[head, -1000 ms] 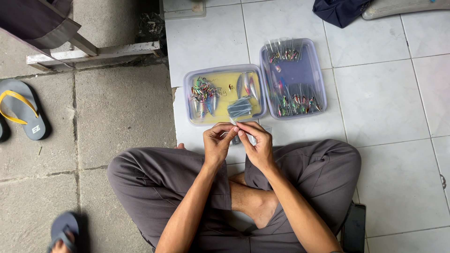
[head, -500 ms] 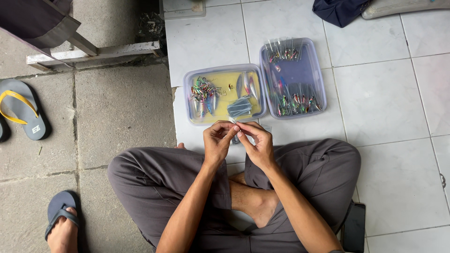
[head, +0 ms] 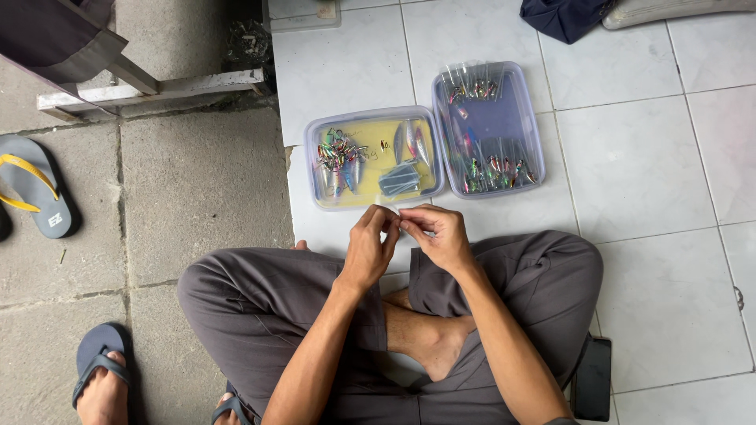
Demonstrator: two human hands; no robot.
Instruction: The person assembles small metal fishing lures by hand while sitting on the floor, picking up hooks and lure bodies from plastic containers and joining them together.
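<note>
Left hand (head: 368,250): fingers pinched on a small item, too small to identify | Right hand (head: 441,236): fingertips pinched on the same item, touching left hand | Yellow-bottomed tray (head: 374,197) of small lures: just beyond hands on tiled floor (head: 654,157) | Blue-bottomed tray (head: 492,118): touching it, right side | Phone (head: 592,379): by right knee
</note>
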